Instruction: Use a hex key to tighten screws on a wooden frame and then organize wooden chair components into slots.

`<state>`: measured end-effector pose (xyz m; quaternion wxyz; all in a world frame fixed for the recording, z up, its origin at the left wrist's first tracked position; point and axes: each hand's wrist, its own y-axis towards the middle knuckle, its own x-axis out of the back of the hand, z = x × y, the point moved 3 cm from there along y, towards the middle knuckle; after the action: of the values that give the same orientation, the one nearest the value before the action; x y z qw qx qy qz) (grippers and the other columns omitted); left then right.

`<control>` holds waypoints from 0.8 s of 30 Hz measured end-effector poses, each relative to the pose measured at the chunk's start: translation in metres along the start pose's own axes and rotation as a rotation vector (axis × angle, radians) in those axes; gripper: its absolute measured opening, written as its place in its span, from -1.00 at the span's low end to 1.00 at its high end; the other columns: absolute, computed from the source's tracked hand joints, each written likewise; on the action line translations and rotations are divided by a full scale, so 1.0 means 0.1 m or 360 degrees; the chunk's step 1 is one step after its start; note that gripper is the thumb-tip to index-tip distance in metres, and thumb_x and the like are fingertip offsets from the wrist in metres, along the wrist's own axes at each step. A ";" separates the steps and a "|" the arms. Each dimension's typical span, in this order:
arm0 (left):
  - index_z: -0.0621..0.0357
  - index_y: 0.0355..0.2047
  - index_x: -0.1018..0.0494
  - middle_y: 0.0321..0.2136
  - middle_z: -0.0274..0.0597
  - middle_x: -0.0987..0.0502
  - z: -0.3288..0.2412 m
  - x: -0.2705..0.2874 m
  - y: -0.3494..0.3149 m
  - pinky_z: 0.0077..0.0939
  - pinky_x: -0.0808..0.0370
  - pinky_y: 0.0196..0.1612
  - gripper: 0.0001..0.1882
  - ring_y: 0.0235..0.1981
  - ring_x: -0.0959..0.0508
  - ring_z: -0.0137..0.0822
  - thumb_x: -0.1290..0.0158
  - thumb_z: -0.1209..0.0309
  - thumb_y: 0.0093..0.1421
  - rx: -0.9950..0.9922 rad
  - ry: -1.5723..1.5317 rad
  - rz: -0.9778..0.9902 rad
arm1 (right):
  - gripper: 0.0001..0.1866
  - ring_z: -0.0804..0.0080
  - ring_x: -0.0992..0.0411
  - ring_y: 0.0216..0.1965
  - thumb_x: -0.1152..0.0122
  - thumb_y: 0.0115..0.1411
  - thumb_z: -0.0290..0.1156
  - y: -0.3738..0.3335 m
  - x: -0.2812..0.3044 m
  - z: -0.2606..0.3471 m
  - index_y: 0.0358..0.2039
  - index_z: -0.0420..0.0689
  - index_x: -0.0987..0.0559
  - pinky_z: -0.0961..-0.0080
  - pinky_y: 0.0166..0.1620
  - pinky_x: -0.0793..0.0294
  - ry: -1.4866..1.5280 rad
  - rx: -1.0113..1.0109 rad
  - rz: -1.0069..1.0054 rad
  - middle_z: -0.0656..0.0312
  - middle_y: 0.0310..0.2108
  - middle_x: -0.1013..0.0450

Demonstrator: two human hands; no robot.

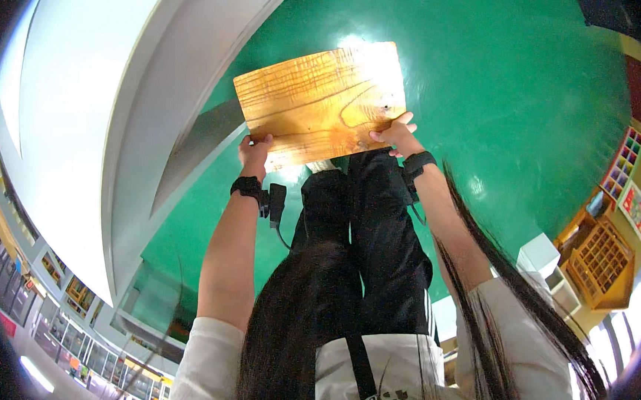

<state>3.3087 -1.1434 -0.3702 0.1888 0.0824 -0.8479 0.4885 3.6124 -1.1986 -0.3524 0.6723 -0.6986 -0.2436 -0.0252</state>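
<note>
A rectangular wooden board [320, 103] with strong dark grain and a glossy finish is held out in front of me above the floor. Its near left corner is gripped by my left hand [254, 151], the thumb lying on top. My right hand [398, 133] holds the near right corner, thumb on the upper face and some fingers at the edge. The board tilts slightly, its right end farther from me. Bright glare washes out its far right corner. Black straps with small devices circle both wrists. The fingers under the board are hidden.
A large white curved surface [67, 108] with a grey side stands close on the left. The floor [521, 88] is shiny green. At the far right are a wooden compartment rack [600, 257], a colourful grid [622, 163] and a white box [539, 254]. Long dark hair hangs in view.
</note>
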 end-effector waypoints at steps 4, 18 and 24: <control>0.27 -0.30 -0.30 -0.35 -0.20 -0.40 -0.12 -0.31 -0.06 -0.51 -0.32 -0.35 -0.65 -0.38 -0.38 -0.40 -0.09 0.44 -0.13 -0.0040 0.0123 0.0045 | -0.11 0.25 -0.33 -0.53 -0.30 -0.30 -0.14 0.34 0.14 -0.18 -0.15 -0.20 0.12 0.48 -0.63 -0.39 -0.0065 0.0070 -0.0289 -0.01 -0.14 0.04; 0.31 -0.38 -0.39 -0.46 -0.17 -0.45 -0.16 0.00 -0.24 -0.47 -0.31 -0.43 -0.74 -0.50 -0.37 -0.41 -0.10 0.48 -0.13 0.0011 0.0203 -0.0299 | -0.12 0.11 -0.07 -0.05 -0.26 -0.34 0.04 -0.14 0.09 0.05 -0.20 -0.22 0.02 -0.12 -0.11 0.01 -0.0496 0.0168 -0.0108 -0.01 -0.14 -0.08; 0.35 -0.36 -0.37 -0.48 -0.19 -0.44 -0.25 -0.08 -0.35 -0.53 -0.31 -0.45 -0.69 -0.52 -0.37 -0.43 -0.12 0.48 -0.16 0.0026 0.0213 -0.0384 | -0.17 0.12 -0.11 -0.09 -0.25 -0.32 0.02 -0.12 0.12 -0.02 -0.21 -0.18 0.02 -0.10 -0.17 -0.01 -0.0383 0.0293 -0.0031 0.07 -0.13 0.02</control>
<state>3.3334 -1.1406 -0.3339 0.3015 0.1525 -0.8133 0.4736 3.6193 -1.1972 -0.3368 0.6992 -0.6295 -0.3306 0.0746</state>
